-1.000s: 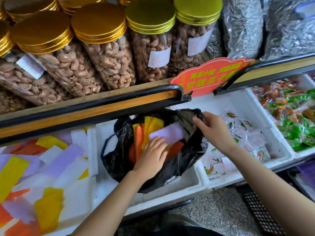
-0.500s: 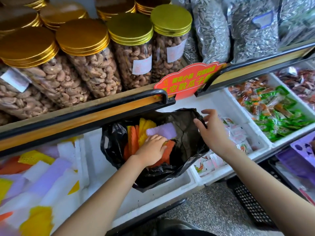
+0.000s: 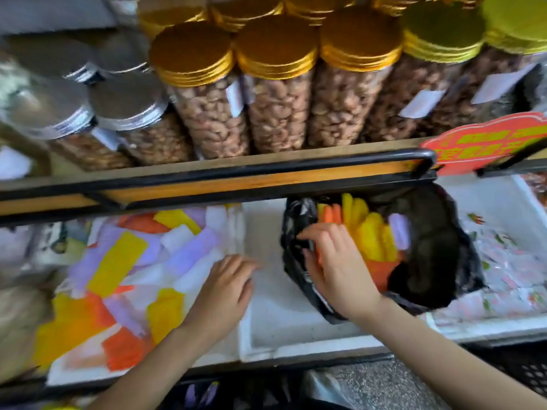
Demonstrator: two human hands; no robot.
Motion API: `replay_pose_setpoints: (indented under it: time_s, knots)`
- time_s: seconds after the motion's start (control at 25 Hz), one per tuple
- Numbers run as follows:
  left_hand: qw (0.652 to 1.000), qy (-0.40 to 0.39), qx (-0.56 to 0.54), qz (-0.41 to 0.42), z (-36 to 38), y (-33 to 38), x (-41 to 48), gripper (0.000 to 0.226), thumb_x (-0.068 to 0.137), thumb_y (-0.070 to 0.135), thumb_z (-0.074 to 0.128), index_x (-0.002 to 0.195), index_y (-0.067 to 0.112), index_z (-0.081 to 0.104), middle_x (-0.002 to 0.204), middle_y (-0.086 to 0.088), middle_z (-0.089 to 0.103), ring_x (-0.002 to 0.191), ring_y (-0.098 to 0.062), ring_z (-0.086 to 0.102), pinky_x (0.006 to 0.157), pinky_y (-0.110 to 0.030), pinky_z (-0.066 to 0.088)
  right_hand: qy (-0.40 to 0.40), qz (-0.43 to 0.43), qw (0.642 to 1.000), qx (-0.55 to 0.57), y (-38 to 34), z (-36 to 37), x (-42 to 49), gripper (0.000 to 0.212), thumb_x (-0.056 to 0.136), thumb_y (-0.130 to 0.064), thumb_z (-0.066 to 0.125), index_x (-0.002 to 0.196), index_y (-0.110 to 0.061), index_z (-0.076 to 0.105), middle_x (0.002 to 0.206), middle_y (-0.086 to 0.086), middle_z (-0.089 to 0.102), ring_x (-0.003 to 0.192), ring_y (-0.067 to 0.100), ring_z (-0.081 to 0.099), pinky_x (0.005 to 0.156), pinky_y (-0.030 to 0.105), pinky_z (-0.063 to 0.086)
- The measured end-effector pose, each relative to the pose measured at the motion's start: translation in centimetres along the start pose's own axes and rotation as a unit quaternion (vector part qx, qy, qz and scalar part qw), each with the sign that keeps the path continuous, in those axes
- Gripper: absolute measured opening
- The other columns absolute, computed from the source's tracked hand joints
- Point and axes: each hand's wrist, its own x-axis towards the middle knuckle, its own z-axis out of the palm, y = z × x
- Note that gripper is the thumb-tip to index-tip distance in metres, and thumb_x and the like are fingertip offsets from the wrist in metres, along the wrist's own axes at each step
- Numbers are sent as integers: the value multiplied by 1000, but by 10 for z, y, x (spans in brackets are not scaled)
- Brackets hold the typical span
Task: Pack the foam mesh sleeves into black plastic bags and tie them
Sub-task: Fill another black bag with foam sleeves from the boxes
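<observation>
From the head camera, the black plastic bag lies in a white foam bin under the shelf rail, its foam mesh sleeves packed on edge with long axes pointing away toward the shelf, while the right hand has its grip closed on the bag's left rim and the left hand, grip slack, hovers at the edge of the loose sleeves alongside.

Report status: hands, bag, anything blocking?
Left hand open, by loose sleeves. Right hand grips bag rim. Packed sleeves inside, bag untied. No block seen.
</observation>
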Motion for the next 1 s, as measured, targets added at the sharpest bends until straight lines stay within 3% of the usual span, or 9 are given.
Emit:
replay_pose_setpoints:
  time_s: [0.16, 0.28, 0.4, 0.52, 0.6, 0.68, 0.84, 0.92, 1.0]
  knots:
    - [986, -24, 43, -162, -18, -87, -99, 29, 79, 21, 41, 106, 24, 52, 104, 6, 53, 97, -14, 49, 83, -26, 36, -176, -9, 983, 59, -39, 94, -1, 38, 79, -6, 52, 116, -14, 46, 108, 10, 55, 97, 27, 54, 86, 31, 41]
    - [970, -37, 57, -232, -28, -131, -146, 31, 82, 22, 40, 109, 20, 55, 109, 0, 56, 104, -17, 49, 86, -29, 38, -299, 35, 953, 45, -54, 162, 2, 56, 81, -5, 55, 135, -7, 42, 135, 13, 45, 124, 32, 45, 103, 37, 36]
    - [953, -21, 64, -294, -39, -167, -155, 37, 83, 9, 55, 120, 14, 57, 127, -6, 54, 118, -24, 48, 95, -36, 38, -337, 16, 941, -4, -61, 224, 19, 78, 59, -4, 78, 130, 0, 47, 132, 19, 52, 120, 36, 53, 95, 44, 49]
    - [956, -13, 58, -289, -50, -196, -135, 44, 88, 4, 55, 131, 10, 51, 140, -5, 46, 128, -24, 41, 103, -39, 35, -343, -24, 931, -124, -70, 274, 44, 96, 33, -20, 90, 123, -5, 59, 126, 12, 60, 114, 30, 60, 89, 41, 52]
    - [961, -29, 56, -267, -49, -210, -117, 45, 89, 7, 54, 134, 9, 49, 141, -7, 45, 131, -24, 40, 104, -41, 36, -357, -34, 916, -179, -76, 291, 57, 94, 29, -32, 90, 118, -12, 65, 124, 7, 62, 112, 25, 61, 93, 37, 49]
    - [963, -57, 56, -259, -44, -219, -103, 44, 85, 12, 56, 129, 8, 54, 132, -11, 54, 125, -28, 49, 97, -41, 42, -365, -28, 908, -203, -79, 303, 58, 89, 25, -31, 90, 110, -13, 70, 112, 6, 69, 104, 26, 65, 90, 40, 50]
    - [956, -111, 64, -264, -25, -236, -95, 53, 66, 31, 41, 103, 4, 67, 91, -15, 68, 82, -35, 68, 65, -43, 56, -345, -2, 916, -204, -71, 310, 44, 59, 28, -12, 89, 85, -12, 71, 74, 9, 63, 70, 30, 64, 74, 41, 57]
    - [963, -100, 83, -234, -19, -244, -97, 50, 66, 28, 39, 99, 5, 69, 87, -14, 68, 78, -35, 68, 62, -43, 56, -344, 15, 924, -168, -67, 300, 36, 53, 27, -18, 91, 75, -15, 69, 71, 7, 60, 64, 28, 62, 59, 34, 54]
    - [963, -77, 77, -245, -22, -244, -97, 39, 74, 22, 45, 101, 7, 70, 89, -14, 69, 81, -35, 67, 66, -42, 55, -340, 31, 932, -120, -69, 286, 34, 47, 44, -25, 90, 85, -14, 69, 83, 10, 61, 77, 31, 64, 63, 34, 52]
